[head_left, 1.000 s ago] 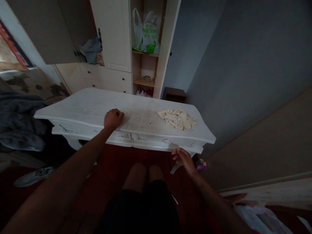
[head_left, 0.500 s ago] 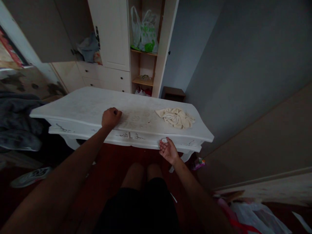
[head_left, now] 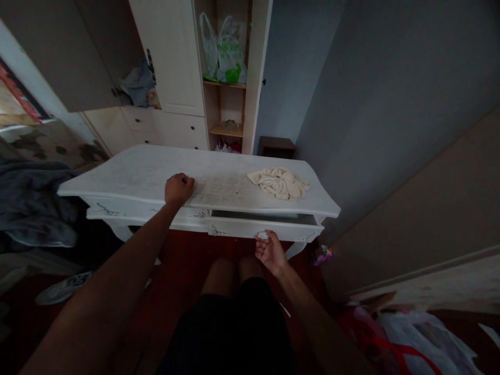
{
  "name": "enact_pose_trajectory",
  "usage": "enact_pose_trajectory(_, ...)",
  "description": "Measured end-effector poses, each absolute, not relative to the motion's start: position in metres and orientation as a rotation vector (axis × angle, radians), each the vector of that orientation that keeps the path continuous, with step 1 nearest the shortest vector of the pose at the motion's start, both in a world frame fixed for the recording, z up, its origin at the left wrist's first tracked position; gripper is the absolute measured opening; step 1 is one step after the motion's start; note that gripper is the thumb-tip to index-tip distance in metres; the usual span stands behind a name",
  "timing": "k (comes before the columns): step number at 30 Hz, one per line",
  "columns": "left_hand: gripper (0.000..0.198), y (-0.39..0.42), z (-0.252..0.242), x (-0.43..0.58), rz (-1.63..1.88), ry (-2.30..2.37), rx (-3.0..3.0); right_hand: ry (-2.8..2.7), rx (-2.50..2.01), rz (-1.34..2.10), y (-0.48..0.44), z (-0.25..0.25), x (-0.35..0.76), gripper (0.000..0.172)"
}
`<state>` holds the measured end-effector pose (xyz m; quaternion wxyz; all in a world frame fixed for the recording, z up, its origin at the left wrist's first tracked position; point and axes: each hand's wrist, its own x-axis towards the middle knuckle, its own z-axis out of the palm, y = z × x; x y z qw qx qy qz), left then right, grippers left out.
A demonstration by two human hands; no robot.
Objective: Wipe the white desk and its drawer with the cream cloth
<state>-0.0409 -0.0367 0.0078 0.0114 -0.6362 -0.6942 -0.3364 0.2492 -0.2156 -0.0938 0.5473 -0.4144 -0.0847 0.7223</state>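
Note:
My right hand [head_left: 271,252] is closed on the white knob [head_left: 263,235] of the right-hand drawer [head_left: 234,229], which stands partly pulled out. A dark gap shows between the drawer front and the tabletop. My left hand [head_left: 179,188] rests as a fist on the white table [head_left: 152,166], near its front edge, with nothing seen in it. Right of the fist, the tabletop carries greyish dirt marks. A crumpled cream cloth [head_left: 279,183] lies on the right part of the top, behind the open drawer.
Behind the table stands a white wardrobe [head_left: 172,67] with open doors and plastic bags [head_left: 230,57] on a shelf. A grey wall panel [head_left: 390,104] is on the right. Grey fabric [head_left: 35,203] lies at left; a shoe [head_left: 64,287] and bags [head_left: 425,338] are on the floor.
The right-hand drawer, shut before, has come out toward me with my right hand on its knob. My left fist has stayed at the same spot on the tabletop.

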Motion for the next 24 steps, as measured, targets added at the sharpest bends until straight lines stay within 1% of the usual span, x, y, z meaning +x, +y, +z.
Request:
enact_pose_trajectory(5,0.029,-0.037,0.007,-0.041,-1.019,-2.167,-1.986,-0.165,-0.976,1.669,-0.257,-0.098,0.245,0.029)
enact_pose_trajectory(12,0.031,-0.039,0.009,-0.039,-0.948,-2.146,-1.982,-0.143,-1.025,1.553,-0.310,-0.101,0.236,0.036)
enact_pose_trajectory(17,0.029,-0.041,0.011,-0.037,-0.937,-2.162,-1.963,-0.058,-1.038,1.477,-0.338,-0.104,0.228,0.036)
enact_pose_trajectory(21,0.030,-0.041,0.010,-0.037,-0.954,-2.152,-1.966,0.075,-1.066,1.453,-0.358,-0.118,0.222,0.038)
enact_pose_trajectory(24,0.030,-0.040,0.008,-0.037,-0.975,-2.154,-1.966,0.104,-1.074,1.406,-0.371,-0.133,0.216,0.035)
